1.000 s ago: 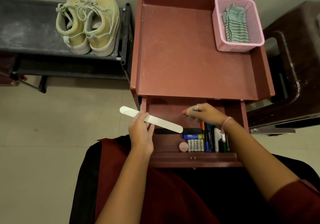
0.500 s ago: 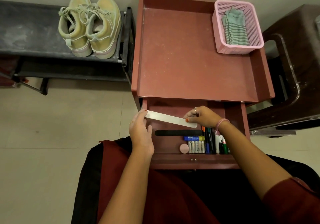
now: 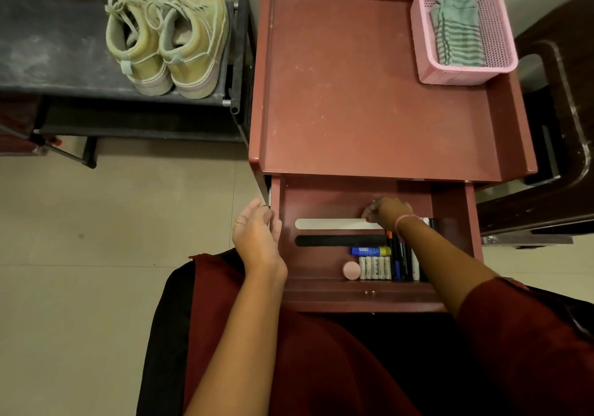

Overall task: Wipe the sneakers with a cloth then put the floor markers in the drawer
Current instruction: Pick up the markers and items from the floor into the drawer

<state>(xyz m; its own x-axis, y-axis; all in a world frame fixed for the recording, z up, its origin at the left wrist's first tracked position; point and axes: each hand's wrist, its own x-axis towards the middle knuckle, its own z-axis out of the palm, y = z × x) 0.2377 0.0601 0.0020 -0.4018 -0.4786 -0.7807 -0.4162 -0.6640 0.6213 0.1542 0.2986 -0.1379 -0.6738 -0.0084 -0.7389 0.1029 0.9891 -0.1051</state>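
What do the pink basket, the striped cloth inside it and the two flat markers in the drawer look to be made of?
Pink basket: moulded plastic, judging by its fine perforated mesh walls and glossy rim. Striped cloth: soft woven fabric, probably cotton, crumpled and matte. White marker and black marker: thin flat strips with rounded ends, likely plastic or rubber; the look leaves it open.

The drawer (image 3: 450, 197) looks like matt reddish laminate, scuffed on the top above it. Inside it lie a smooth white marker (image 3: 334, 223) and a matt black marker (image 3: 337, 240). Beyond it, a perforated plastic basket (image 3: 501, 30) holds striped cloth (image 3: 456, 30).
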